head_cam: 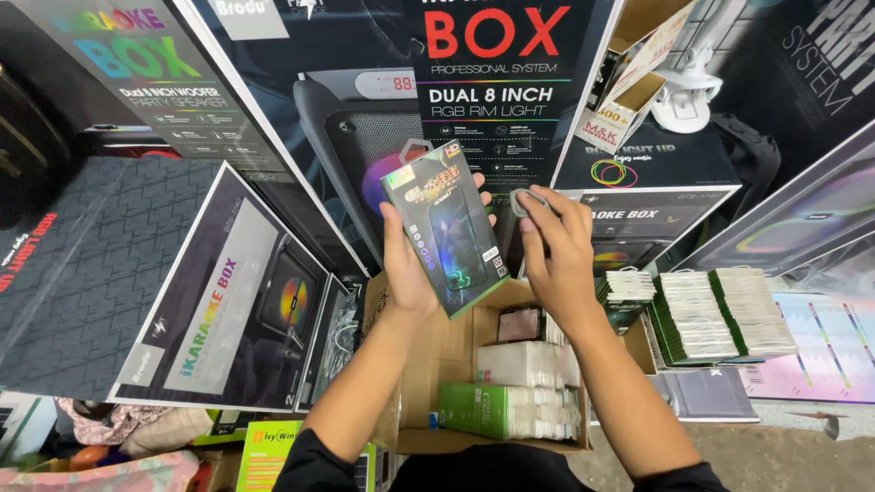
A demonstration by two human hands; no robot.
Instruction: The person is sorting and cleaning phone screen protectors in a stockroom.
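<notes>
My left hand (407,264) holds up a flat, dark retail pack (447,228) with a green edge and a hang tab, its printed face toward me. Beside it my right hand (558,246) pinches a small grey object (524,200) at its fingertips, just right of the pack's top. Both hands hover over an open cardboard box (428,360) that holds rows of similar flat packs, white and green (510,410).
Large speaker cartons (228,301) stand stacked at left and behind. To the right, rows of thin white packs (720,314) lie on a carton. A white fan (684,96) sits at top right. Colourful cloth (118,428) lies at bottom left.
</notes>
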